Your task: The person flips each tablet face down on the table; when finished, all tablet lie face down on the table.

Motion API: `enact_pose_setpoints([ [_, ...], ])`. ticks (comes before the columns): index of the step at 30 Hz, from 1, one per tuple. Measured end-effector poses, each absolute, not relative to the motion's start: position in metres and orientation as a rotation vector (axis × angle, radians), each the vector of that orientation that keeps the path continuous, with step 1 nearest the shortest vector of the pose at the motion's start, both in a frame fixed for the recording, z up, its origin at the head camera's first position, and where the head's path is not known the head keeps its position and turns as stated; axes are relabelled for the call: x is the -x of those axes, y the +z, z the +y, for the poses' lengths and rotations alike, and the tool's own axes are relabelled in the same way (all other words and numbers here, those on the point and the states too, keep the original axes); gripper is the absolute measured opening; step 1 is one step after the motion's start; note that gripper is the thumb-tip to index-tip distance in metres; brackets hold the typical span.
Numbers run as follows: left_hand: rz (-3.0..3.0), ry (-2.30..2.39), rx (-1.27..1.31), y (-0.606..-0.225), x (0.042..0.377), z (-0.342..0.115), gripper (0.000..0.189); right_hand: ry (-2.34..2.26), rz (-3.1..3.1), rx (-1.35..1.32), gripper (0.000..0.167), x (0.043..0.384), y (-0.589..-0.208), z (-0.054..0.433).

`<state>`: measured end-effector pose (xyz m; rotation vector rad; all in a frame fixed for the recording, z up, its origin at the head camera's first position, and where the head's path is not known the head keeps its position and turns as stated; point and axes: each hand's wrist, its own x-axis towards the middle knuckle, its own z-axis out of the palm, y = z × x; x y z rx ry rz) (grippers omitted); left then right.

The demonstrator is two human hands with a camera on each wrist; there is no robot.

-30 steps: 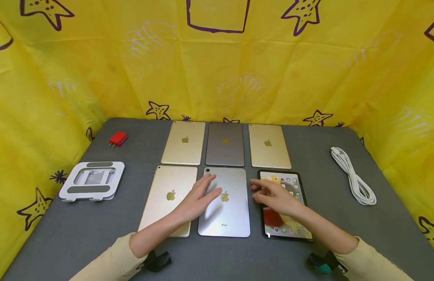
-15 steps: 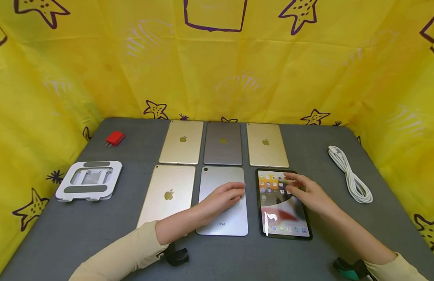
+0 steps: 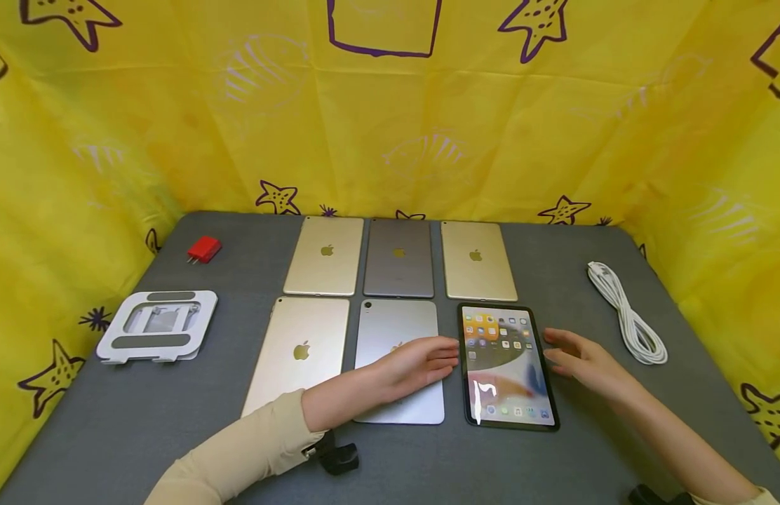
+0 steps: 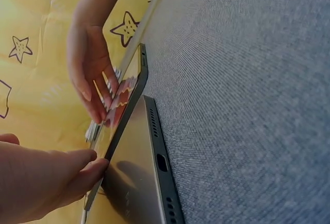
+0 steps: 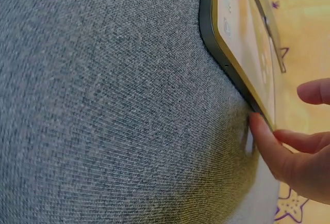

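Note:
A black-edged tablet point(image 3: 506, 368) lies screen up on the table, lit with rows of app icons. My left hand point(image 3: 415, 368) reaches over a silver iPad point(image 3: 393, 322), its fingers extended to the lit tablet's left edge. In the left wrist view, fingertips of the left hand point(image 4: 51, 180) touch the tablet's rim. On the opposite side is my right hand point(image 3: 586, 361), with fingers loosely bent at the right edge. The right wrist view shows a fingertip of the right hand point(image 5: 294, 157) against the tablet's side point(image 5: 227, 66). Neither hand lifts it.
Left of the silver iPad lies a gold iPad point(image 3: 301, 337). Behind are a gold iPad point(image 3: 327, 263), a dark grey iPad point(image 3: 399, 266) and another gold iPad point(image 3: 478, 266). A white folding stand point(image 3: 156, 341) and red charger point(image 3: 204, 249) lie left, a coiled white cable point(image 3: 626, 315) right.
My right hand has moved right, from above the screen to the tablet's right edge. My left hand has slid right across the silver iPad to the lit tablet's left edge.

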<state>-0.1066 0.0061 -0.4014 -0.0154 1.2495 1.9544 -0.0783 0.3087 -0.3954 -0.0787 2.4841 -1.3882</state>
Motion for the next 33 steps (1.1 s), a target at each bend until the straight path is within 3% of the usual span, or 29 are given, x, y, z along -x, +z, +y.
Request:
enact_pose_setpoints([
  [33, 1.196, 1.959, -0.117, -0.413, 0.111, 0.003, 0.054, -1.624, 2.229, -0.013, 0.056, 0.083, -0.400, 0.310],
])
